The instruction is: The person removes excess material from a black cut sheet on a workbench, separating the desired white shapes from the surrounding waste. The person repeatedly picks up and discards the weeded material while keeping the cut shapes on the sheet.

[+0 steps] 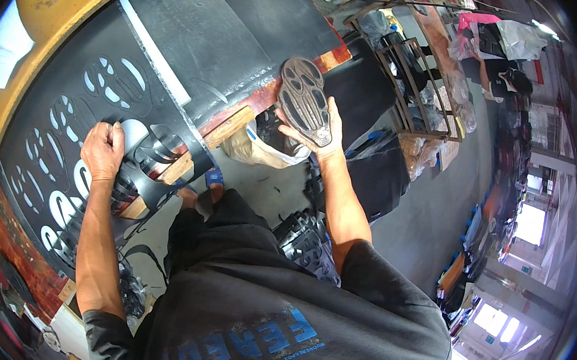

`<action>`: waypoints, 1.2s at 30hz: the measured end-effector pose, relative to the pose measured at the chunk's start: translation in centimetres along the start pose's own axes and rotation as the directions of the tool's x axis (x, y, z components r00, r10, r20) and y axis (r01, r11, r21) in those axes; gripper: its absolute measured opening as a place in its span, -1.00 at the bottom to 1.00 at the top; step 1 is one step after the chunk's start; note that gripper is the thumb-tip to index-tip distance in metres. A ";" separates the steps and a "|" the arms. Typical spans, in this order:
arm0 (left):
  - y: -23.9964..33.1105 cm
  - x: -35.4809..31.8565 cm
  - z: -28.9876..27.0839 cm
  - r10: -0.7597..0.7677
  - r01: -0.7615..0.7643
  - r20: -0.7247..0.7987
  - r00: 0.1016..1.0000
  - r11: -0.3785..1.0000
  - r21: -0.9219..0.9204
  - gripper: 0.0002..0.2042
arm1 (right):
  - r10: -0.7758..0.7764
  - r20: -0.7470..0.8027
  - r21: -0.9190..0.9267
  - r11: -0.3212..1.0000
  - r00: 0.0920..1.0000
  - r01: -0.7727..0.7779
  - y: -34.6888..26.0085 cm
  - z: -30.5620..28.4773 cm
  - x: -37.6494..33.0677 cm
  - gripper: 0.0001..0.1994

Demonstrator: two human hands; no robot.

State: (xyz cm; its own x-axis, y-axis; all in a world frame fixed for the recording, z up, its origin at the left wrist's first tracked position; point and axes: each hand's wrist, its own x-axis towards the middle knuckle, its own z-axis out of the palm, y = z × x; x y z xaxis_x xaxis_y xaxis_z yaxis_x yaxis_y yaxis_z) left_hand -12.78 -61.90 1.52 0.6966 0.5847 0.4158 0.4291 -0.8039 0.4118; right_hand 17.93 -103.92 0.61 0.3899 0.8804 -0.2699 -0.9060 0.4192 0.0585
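My right hand (326, 135) grips a brown sole-shaped cutting die (303, 98) by its lower end, fingers beneath it and thumb along its side. The die has several oval openings and long ridges, and is held raised beyond the right edge of the worktable. My left hand (103, 147) is closed on a black sheet (93, 47) at the left; whatever is between its fingers is hidden. Rows of sole outlines with small cutouts mark that sheet. Larger sole-shaped holes (134, 134) run along its near edge, where loose black strips hang.
A grey-black board (199, 26) lies past a pale metal strip (153, 52). The yellow machine frame (62, 9) curves round the left. Below the table edge stands a whitish sack (263, 151) of black scraps. Black scraps (303, 240) pile at my right; a metal rack (415, 88) stands farther off.
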 end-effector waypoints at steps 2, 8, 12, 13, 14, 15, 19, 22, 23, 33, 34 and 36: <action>0.1 0.0 -0.1 -0.019 0.019 0.003 1.000 1.000 -0.014 -0.65 | 0.009 0.018 0.006 1.000 1.000 -0.009 0.4 0.3 0.2 -0.15; 0.3 0.0 -0.2 -0.019 0.019 -0.018 1.000 1.000 -0.014 -0.67 | 0.042 0.077 -0.089 0.995 0.996 -0.035 0.8 1.6 0.1 -0.07; 0.4 0.0 -0.2 -0.054 0.054 -0.012 0.998 0.998 -0.034 -0.68 | 0.001 -0.034 -0.084 0.996 0.999 -0.004 1.4 3.5 0.1 -0.12; 0.4 0.0 -0.1 -0.042 0.040 -0.037 0.998 0.998 -0.039 -0.68 | -0.002 -0.040 -0.120 0.993 0.999 -0.003 1.5 4.4 0.2 -0.14; 0.4 -0.1 -0.2 -0.017 0.014 -0.067 0.998 0.999 -0.037 -0.68 | 0.016 -0.082 -0.149 0.988 0.997 -0.028 1.7 5.4 0.6 -0.16; 0.3 -0.2 -0.2 -0.013 0.012 -0.055 0.998 1.000 -0.021 -0.68 | 0.024 -0.030 -0.301 0.953 0.999 -0.032 1.8 6.6 1.0 -0.21; 0.3 -0.2 -0.2 -0.029 0.028 -0.037 0.999 0.999 -0.044 -0.66 | -0.333 -0.124 -0.941 0.337 0.935 -0.005 2.0 11.5 5.9 -0.40; 0.5 0.2 -0.4 -0.013 0.009 -0.056 0.998 0.998 -0.068 -0.66 | -0.392 0.226 -0.836 -0.548 0.892 -0.029 4.3 12.8 13.9 -0.37; 0.7 0.3 -0.8 -0.006 0.003 -0.053 0.999 0.997 -0.071 -0.66 | -0.382 0.310 -0.699 -0.712 0.871 -0.064 5.4 12.8 16.3 -0.35; 3.8 -14.1 -11.0 -0.519 0.410 -0.137 0.844 0.787 -0.460 -0.70 | -0.221 0.120 -0.300 -0.937 0.968 -0.177 13.9 10.4 14.9 -0.57; 3.4 -15.6 -11.1 -0.591 0.482 -0.118 0.798 0.744 -0.464 -0.67 | -0.207 0.075 -0.218 -0.958 0.975 -0.186 14.2 9.8 14.4 -0.59; 1.9 -17.7 -10.9 -0.636 0.506 -0.148 0.757 0.715 -0.482 -0.64 | -0.213 0.074 -0.290 -0.939 0.974 -0.183 14.4 8.6 14.5 -0.68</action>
State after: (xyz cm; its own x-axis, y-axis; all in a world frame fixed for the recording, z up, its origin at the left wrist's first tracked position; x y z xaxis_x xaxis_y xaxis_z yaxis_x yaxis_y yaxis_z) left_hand -30.56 -72.65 3.77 0.1691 0.9703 0.1731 0.3821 -0.2265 0.8960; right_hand 11.95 -83.18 5.81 0.5849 0.7850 -0.2039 0.7320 -0.6192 -0.2841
